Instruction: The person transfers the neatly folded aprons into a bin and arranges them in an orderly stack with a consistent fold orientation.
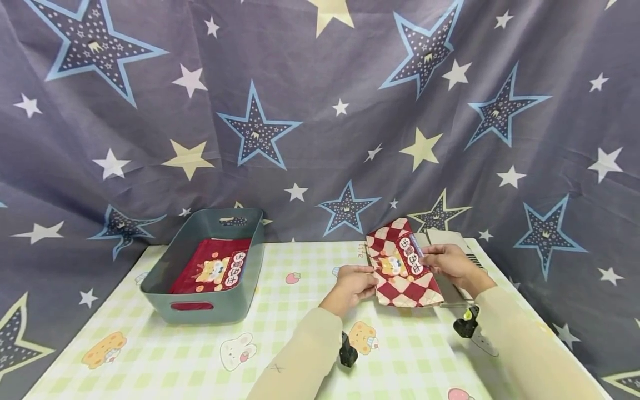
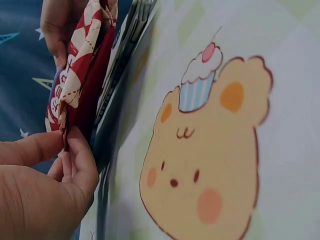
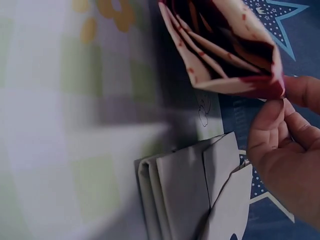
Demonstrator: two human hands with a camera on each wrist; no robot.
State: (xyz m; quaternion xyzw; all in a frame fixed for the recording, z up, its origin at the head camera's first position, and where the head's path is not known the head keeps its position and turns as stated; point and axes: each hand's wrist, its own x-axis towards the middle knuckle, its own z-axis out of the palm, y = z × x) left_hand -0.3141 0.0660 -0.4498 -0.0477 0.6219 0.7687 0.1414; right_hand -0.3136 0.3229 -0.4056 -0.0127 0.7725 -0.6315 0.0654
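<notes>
Holding a red-and-cream checked paper bag [image 1: 404,266] between both hands, you keep it just above the tabletop [image 1: 280,339], near the far right corner. Your left hand [image 1: 352,284] pinches the bag's left edge between thumb and curled fingers [image 2: 80,155]. Your right hand [image 1: 450,264] pinches the opposite edge near the printed label, thumb against fingertips [image 3: 272,117]. The right wrist view shows the bag's mouth spread partly open, with folded side pleats inside.

Under and behind the bag lies a stack of flat grey paper bags [image 1: 450,244], touching the tabletop; it shows clearly as layered sheets [image 3: 195,190] in the right wrist view.

Toward the left side of the tabletop, well apart from your hands, sits a grey-green plastic basket [image 1: 207,266] with slot handles. A red bag with a cartoon print [image 1: 212,271] lies flat inside it.

The tabletop carries a pale green checked cloth with cartoon bears, rabbits and strawberries. A dark star-patterned curtain [image 1: 320,111] hangs behind.

To handle the bag well, my judgement is to keep both pinches light and close to the rim, so the thin paper does not crease or tear. Draw the two edges apart evenly so the pleats unfold together. Keep the bag lifted off the stack below, so you do not drag the flat bags along.
</notes>
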